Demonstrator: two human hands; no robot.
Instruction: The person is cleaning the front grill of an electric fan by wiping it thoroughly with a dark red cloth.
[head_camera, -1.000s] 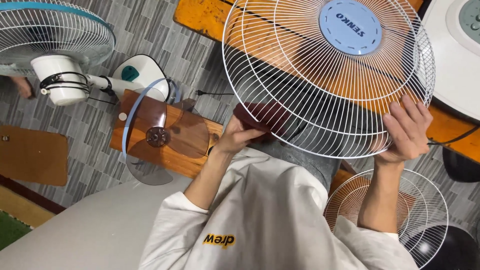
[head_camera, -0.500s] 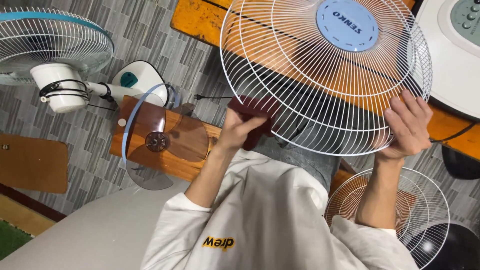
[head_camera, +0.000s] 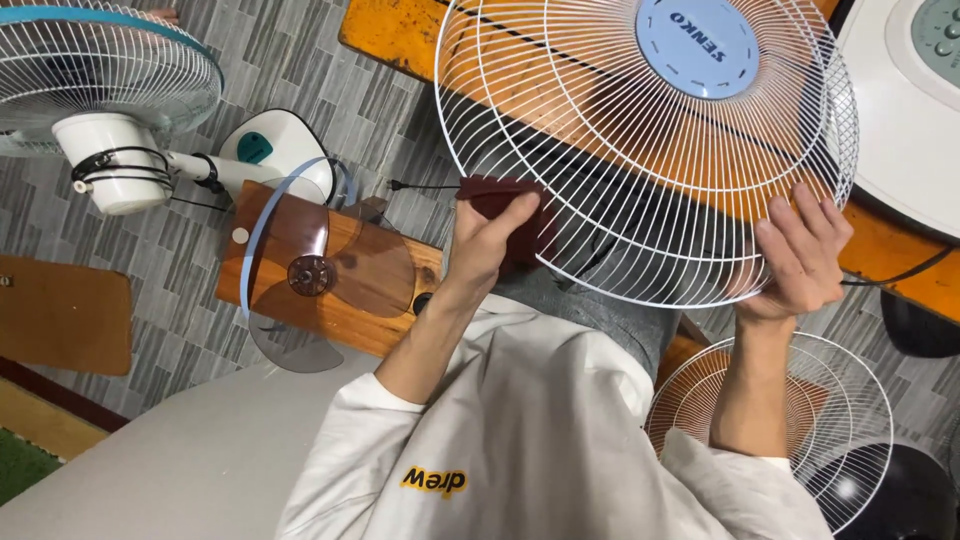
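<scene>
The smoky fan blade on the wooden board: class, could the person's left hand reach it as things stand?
Probably yes. The left hand is pressing a dark red cloth to the white grille, but the fan blade lies uncovered just beside it with nothing between them.

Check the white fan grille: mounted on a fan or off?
Off. The white grille is loose, held at its rim by the right hand, while the left hand presses a dark red cloth against it.

I saw a standing fan (head_camera: 110, 110) lying on the floor, a translucent blade (head_camera: 325, 275) on a wooden board (blue-rimmed), and another grille (head_camera: 800, 420).
</scene>
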